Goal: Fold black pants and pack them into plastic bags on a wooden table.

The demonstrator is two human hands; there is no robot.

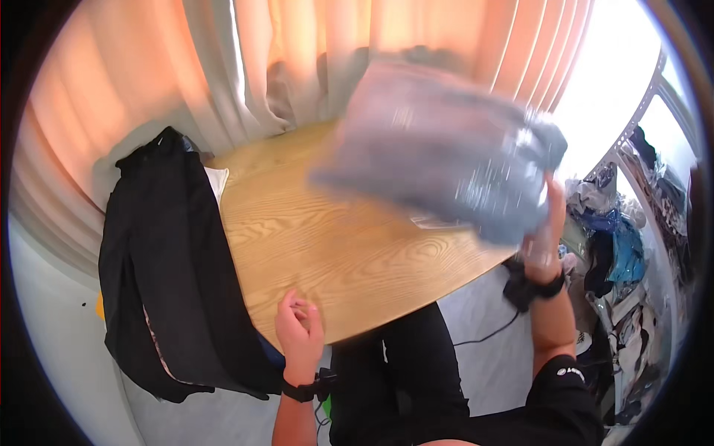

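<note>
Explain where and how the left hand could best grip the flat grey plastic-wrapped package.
Grip the package by its free left edge, the left hand probably coming from the left to pinch top and underside: the right hand holds its right side, and the flat package looks raised.

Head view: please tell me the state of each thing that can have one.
Bag: held up, blurred; cannot tell if sealed.
Right hand: gripping the bag's right end.
Left hand: empty, fingers loosely curled.
Black garment: laid out lengthwise.
Curtains: hanging in folds, narrow bright gap showing.
Rack: crowded.
</note>
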